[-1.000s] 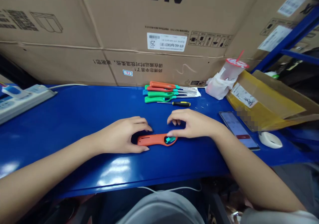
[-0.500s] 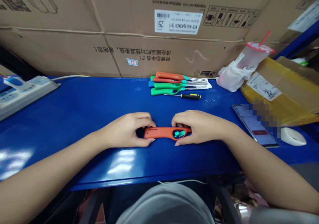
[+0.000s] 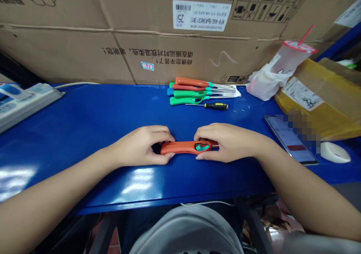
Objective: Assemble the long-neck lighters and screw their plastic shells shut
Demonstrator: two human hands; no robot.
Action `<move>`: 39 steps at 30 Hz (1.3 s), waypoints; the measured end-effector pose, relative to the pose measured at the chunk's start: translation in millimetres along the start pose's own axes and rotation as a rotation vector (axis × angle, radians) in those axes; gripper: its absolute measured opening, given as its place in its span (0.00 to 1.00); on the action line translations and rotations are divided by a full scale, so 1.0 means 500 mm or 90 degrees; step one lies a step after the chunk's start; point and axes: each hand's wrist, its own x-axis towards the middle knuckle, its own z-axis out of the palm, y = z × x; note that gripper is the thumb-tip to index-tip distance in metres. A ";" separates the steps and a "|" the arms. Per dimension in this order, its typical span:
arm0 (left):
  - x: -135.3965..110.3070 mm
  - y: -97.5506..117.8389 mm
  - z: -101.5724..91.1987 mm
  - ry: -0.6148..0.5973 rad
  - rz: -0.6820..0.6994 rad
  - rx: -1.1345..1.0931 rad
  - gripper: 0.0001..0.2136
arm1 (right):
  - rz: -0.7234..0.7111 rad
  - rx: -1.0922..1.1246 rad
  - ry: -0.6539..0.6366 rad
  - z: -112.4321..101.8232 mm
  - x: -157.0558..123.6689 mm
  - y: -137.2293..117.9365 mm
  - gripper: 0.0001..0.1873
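An orange long-necked lighter [image 3: 180, 147] with a teal trigger is held level, low over or on the blue table. My left hand [image 3: 146, 145] pinches the handle's rounded end between thumb and fingers. Around the trigger end, my right hand [image 3: 222, 142] is closed with its thumb on the near side and fingers on the far side. A bit of the metal neck shows by the right palm; its rest is hidden under that hand. Farther back lies a black and yellow screwdriver [image 3: 216, 106], beside a pile of green, blue, red and orange lighters [image 3: 191, 92].
Several tiny metal pieces [image 3: 242, 110] lie right of the screwdriver. A phone [image 3: 293, 143], a white mouse-like object [image 3: 335, 152], a yellow-wrapped parcel [image 3: 324, 99] and a bagged drink cup [image 3: 293, 60] stand at right. At left is a power strip [image 3: 28, 105]; a cardboard box [image 3: 146, 20] walls the back.
The orange lighter has turned slightly about its length, and its trigger opening looks narrower. Both hands keep their hold. The whole view has shifted a little.
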 end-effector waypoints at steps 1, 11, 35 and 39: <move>0.001 -0.002 -0.001 0.002 0.006 0.000 0.10 | -0.009 0.012 0.006 0.000 0.000 0.001 0.15; 0.004 -0.020 0.007 0.116 -0.008 0.094 0.17 | -0.005 -0.090 0.180 0.002 0.005 0.034 0.16; 0.000 -0.008 -0.001 0.076 0.037 0.143 0.17 | 0.019 -0.025 0.075 -0.014 -0.006 0.028 0.12; 0.000 -0.008 0.008 0.041 0.042 0.120 0.12 | 0.031 -0.022 0.056 -0.003 -0.002 0.023 0.09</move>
